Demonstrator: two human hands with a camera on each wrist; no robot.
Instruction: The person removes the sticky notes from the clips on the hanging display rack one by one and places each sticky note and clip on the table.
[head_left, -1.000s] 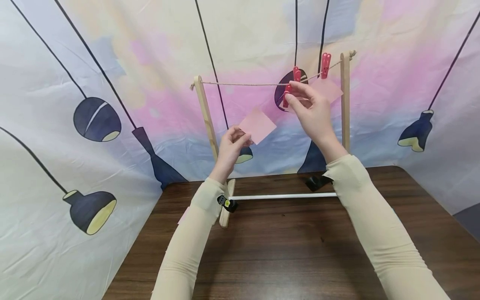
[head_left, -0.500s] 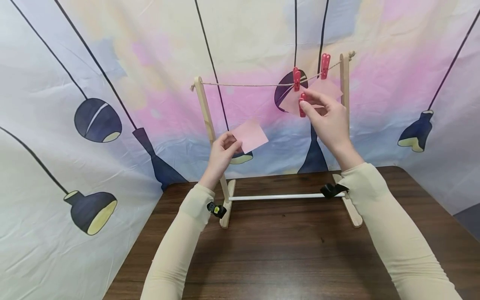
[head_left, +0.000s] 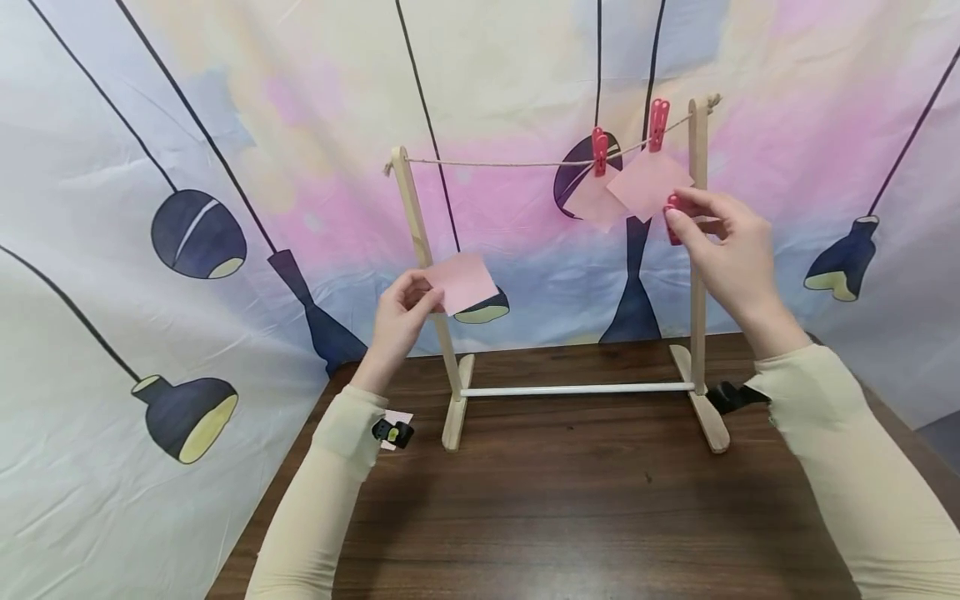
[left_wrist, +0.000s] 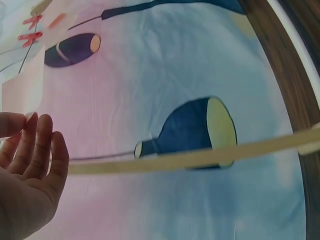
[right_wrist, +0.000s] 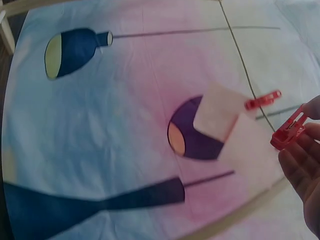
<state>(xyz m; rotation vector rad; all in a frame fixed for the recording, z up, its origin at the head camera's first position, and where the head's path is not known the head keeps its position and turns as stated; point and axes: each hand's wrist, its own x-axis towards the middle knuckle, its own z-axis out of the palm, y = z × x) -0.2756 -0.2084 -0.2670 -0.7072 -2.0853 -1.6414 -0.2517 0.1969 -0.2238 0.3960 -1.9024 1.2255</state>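
My left hand (head_left: 396,323) pinches a square pink paper note (head_left: 463,282) by its edge, in front of the stand's left post. In the left wrist view the note (left_wrist: 24,92) sticks up past the thumb and fingertips. Off to the right, my right hand (head_left: 738,254) holds a red clothespin (head_left: 672,223) between thumb and fingers, near the right post; the right wrist view shows that clothespin (right_wrist: 289,131) close up. Two pink notes hang from the string (head_left: 495,163), one under a middle clothespin (head_left: 600,152) and one under another clothespin (head_left: 658,125). The hanging notes overlap slightly.
The string runs between a left wooden post (head_left: 412,208) and a right wooden post (head_left: 698,167), joined low down by a white rod (head_left: 577,389). On the brown table (head_left: 555,517), more pink paper (head_left: 401,417) lies partly behind the left wrist. A lamp-patterned cloth (head_left: 300,133) hangs behind.
My right hand has moved right and down from the string with the clothespin. My left hand has shifted left and slightly down with the note, and the two hands are farther apart.
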